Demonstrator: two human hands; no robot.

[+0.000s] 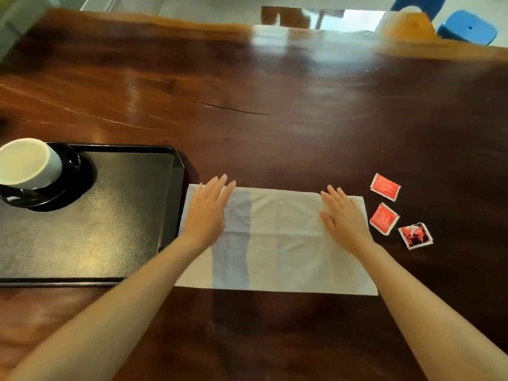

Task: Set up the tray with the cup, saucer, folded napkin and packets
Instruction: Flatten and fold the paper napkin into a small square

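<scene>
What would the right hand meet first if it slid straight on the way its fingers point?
The right hand would leave the napkin and cross only bare table; the way looks free as far as shown. The packets lie to its right, outside that line.

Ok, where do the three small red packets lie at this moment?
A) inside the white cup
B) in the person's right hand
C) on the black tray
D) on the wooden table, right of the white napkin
D: the three small red paper packets lie on the dark wooden table, just right of the white cloth napkin, apart from the black rectangular tray.
</scene>
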